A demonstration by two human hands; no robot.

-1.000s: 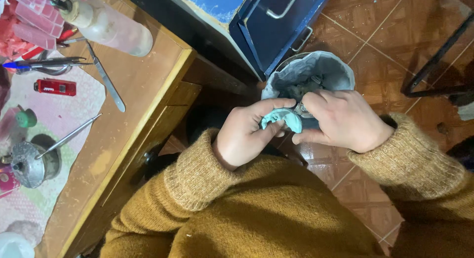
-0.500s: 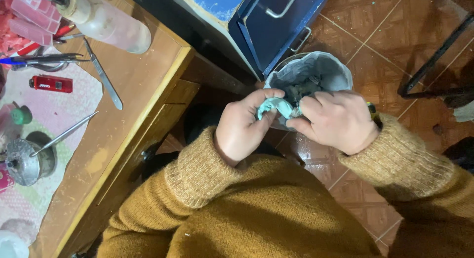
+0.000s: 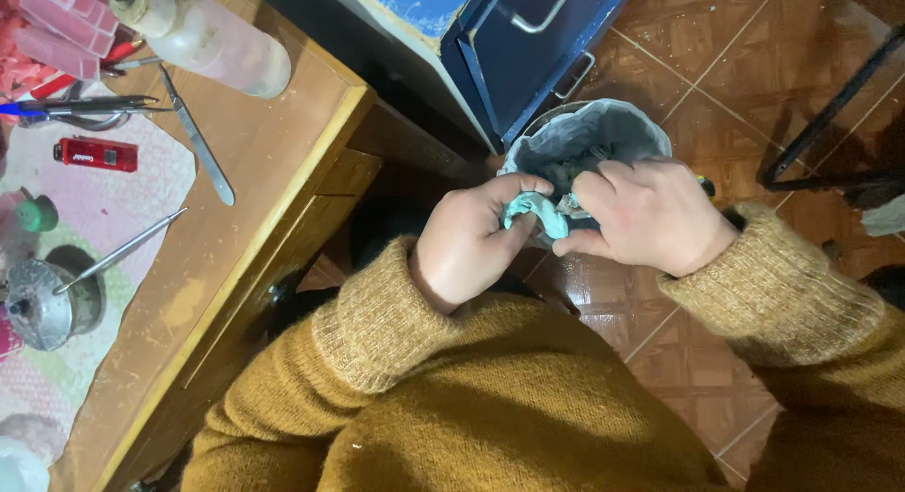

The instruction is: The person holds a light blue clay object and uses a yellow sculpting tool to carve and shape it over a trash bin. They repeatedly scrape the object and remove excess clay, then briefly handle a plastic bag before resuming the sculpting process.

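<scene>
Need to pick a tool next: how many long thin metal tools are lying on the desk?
2 lie fully in view: a flat metal tool on the bare wood beside the plastic bottle, and a thin metal rod resting across the round metal dish. Others may lie beyond the left edge.

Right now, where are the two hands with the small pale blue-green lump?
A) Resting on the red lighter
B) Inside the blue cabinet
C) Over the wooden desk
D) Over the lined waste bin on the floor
D: the left hand and right hand pinch the pale blue-green lump just above the lined waste bin on the tiled floor, beside the wooden desk.
</scene>
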